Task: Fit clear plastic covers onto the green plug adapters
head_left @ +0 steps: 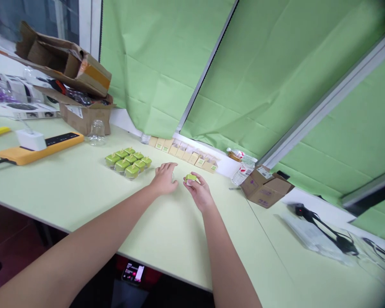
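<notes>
My right hand [199, 191] is closed on a small green-topped jar [190, 177], held just above the pale green table [83, 192]. My left hand [164, 177] rests beside it, fingers curled over a small clear object that I cannot make out. Just left of my left hand stands a cluster of several green-topped jars [128, 162] in rows. Both forearms reach in from the bottom of the view.
A row of small tan cartons [182, 152] lines the back edge. A small cardboard box [265, 186] and plastic bottle [242, 171] sit right. An orange power strip [35, 147], a clear glass jar [97, 132] and open cardboard boxes [70, 81] stand left. Cables in plastic [324, 231] lie far right.
</notes>
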Tool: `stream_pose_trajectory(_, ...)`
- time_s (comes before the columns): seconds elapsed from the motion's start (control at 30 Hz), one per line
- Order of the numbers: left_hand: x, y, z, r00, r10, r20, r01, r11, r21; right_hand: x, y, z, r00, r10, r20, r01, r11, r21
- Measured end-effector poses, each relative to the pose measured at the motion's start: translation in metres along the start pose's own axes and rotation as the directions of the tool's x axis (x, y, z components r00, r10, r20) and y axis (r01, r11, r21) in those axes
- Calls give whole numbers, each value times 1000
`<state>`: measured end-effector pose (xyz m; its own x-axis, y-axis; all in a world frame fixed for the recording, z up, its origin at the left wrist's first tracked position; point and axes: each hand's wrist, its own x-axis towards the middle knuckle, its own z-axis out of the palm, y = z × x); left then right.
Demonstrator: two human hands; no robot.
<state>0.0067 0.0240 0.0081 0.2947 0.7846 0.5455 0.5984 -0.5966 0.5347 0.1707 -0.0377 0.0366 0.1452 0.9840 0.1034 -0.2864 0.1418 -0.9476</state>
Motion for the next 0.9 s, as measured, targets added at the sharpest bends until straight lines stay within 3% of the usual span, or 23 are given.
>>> stream_pose_trajectory(0.1, -4, 13, -2, 971, 237, -18, -237, 965, -112, 2, 5, -1, 999, 6, -49, -7, 1000, -17)
stream_pose_trajectory(0.17, -7, 19, -1, 953, 301, -8, -299, 943, -143, 2, 6, -1, 998, 21, -53, -23, 999, -31)
stream_pose_trajectory(0.37, -7, 17, 6, 955, 293, -32, -295, 945, -139, 0, 3, 1, 990, 59, 125, -44, 992, -121)
stream_pose_trajectory(0.57, -6, 15, 5, 956, 294, 2, -290, 945, -149, 1, 8, -5, 994, 18, 108, 8, 971, -238)
stream_pose_trajectory(0.7, -6, 16, 1, 952, 303, 45, -293, 944, -152, 0, 5, -9, 986, 84, 144, -29, 939, -344)
stream_pose_trajectory(0.9, -7, 17, -1, 947, 307, 93, -290, 943, -161, -3, -2, -6, 989, 122, 85, -76, 907, -413)
